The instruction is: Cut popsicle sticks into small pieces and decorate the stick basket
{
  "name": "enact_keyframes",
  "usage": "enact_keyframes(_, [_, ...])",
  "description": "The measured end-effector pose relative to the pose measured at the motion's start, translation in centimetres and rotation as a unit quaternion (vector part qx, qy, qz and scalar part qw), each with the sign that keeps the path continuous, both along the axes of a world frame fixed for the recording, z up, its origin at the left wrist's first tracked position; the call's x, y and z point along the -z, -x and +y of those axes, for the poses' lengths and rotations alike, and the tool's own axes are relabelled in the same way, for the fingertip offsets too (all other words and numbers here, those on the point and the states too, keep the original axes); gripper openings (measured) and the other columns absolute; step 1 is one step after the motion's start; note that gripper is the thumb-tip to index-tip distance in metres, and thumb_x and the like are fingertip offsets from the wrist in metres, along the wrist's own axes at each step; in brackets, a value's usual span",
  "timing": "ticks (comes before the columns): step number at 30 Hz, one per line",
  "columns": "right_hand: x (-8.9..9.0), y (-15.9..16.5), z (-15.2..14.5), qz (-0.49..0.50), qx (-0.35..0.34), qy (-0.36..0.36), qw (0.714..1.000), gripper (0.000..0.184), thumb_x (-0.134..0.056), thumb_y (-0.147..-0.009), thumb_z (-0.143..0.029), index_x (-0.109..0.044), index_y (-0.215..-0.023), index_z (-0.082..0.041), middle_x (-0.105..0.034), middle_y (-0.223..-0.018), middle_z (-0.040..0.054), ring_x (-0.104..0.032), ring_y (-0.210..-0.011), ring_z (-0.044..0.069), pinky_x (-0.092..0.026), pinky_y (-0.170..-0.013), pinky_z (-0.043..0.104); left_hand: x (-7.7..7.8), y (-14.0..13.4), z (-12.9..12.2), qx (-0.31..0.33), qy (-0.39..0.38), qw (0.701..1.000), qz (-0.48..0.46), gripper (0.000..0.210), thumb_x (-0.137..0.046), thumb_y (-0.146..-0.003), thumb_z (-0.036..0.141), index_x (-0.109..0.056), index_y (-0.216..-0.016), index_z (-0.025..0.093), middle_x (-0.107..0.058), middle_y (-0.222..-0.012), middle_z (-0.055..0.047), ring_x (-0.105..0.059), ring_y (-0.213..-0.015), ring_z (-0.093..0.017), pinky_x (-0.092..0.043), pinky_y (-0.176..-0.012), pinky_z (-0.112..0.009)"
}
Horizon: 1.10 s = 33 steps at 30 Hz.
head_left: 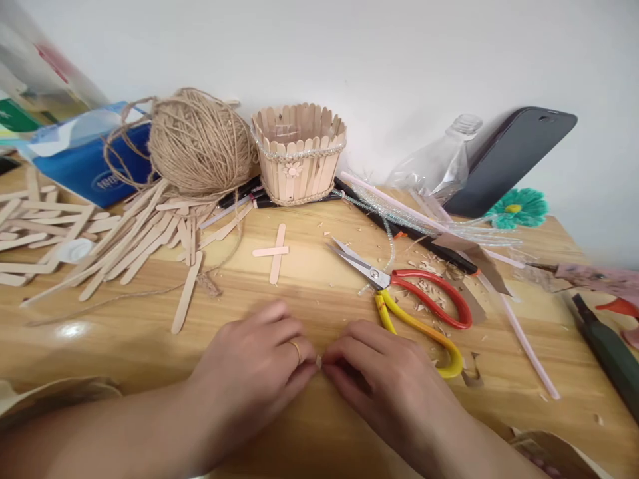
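Note:
My left hand (264, 366), with a ring on one finger, is closed in a pinch at the front middle of the table. Opposite it, my right hand (382, 372) pinches too, fingertips nearly meeting the left ones. Between the fingertips only a tiny pale bit shows, too small to name. Just beyond the hands lies a wooden cross (277, 252) of two craft sticks. Scissors (375, 274) with one red and one yellow handle rest partly open beside my right hand. A single craft stick (188, 293) lies beyond my left hand.
A craft-stick basket (299, 173) stands at the back beside a twine ball (197, 143). Loose craft sticks (140, 233) cover the left. On the right are a clear plastic bottle (439, 159), a phone (509, 159), a teal flower (524, 207), pink straws, wood scraps and a glue gun (594, 279).

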State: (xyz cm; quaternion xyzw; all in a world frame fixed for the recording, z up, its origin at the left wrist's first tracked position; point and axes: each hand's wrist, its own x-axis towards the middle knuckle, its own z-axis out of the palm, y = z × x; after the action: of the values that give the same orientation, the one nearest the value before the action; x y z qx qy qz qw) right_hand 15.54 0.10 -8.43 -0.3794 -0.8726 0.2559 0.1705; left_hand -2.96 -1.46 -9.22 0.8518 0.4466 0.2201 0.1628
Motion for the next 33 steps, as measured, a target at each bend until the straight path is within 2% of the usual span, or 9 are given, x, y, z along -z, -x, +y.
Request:
enact_keyframes(6, [0.0, 0.1, 0.2, 0.001, 0.001, -0.002, 1.000, 0.016, -0.053, -0.083, -0.012, -0.063, -0.071, -0.016, -0.059, -0.067, 0.0013, -0.055, -0.060, 0.013, -0.039, -0.052, 0.022, -0.3, 0.0, 0.3, 0.010, -0.002, 1.000, 0.008, 0.021, -0.051, -0.083, 0.017, -0.064, -0.066, 0.016, -0.063, -0.061, -0.003, -0.051, -0.064, -0.018, -0.044, -0.054, -0.028])
enact_keyframes(11, [0.2, -0.1, 0.1, 0.011, 0.003, 0.006, 1.000, 0.017, -0.051, -0.084, -0.012, -0.063, -0.072, -0.017, -0.059, -0.067, 0.0015, -0.055, -0.059, 0.013, -0.038, -0.051, 0.022, 0.2, 0.1, 0.0, 0.000, -0.014, 1.000, -0.013, 0.021, -0.051, -0.084, 0.018, -0.064, -0.068, 0.018, -0.062, -0.060, -0.002, -0.051, -0.065, -0.018, -0.042, -0.055, -0.027])
enact_keyframes(17, [-0.2, -0.5, 0.3, 0.050, 0.013, 0.047, 0.998, 0.016, -0.050, -0.084, -0.011, -0.062, -0.077, -0.018, -0.061, -0.070, 0.0016, -0.056, -0.062, 0.013, -0.041, -0.053, 0.021, 0.7, 0.6, -0.5, -0.010, 0.042, 0.998, -0.038, 0.018, -0.048, -0.087, 0.022, -0.063, -0.078, 0.022, -0.063, -0.067, 0.000, -0.050, -0.070, -0.017, -0.041, -0.063, -0.027])
enact_keyframes(21, [-0.4, -0.7, 0.5, 0.056, 0.028, 0.028, 0.998, 0.016, -0.050, -0.083, -0.010, -0.061, -0.075, -0.018, -0.060, -0.067, 0.0009, -0.055, -0.060, 0.013, -0.040, -0.052, 0.022, 0.5, 0.6, -0.1, -0.007, 0.064, 0.997, -0.047, 0.017, -0.049, -0.086, 0.022, -0.062, -0.077, 0.022, -0.062, -0.066, 0.000, -0.050, -0.069, -0.017, -0.040, -0.061, -0.027])
enact_keyframes(33, [0.4, 0.0, 0.1, 0.034, 0.018, -0.015, 0.999, 0.017, -0.050, -0.083, -0.011, -0.062, -0.072, -0.017, -0.059, -0.064, 0.0013, -0.053, -0.056, 0.013, -0.038, -0.048, 0.023, 0.3, 0.0, 0.1, -0.017, 0.044, 0.999, -0.007, 0.021, -0.047, -0.085, 0.020, -0.064, -0.073, 0.021, -0.061, -0.063, -0.001, -0.051, -0.068, -0.017, -0.040, -0.057, -0.027])
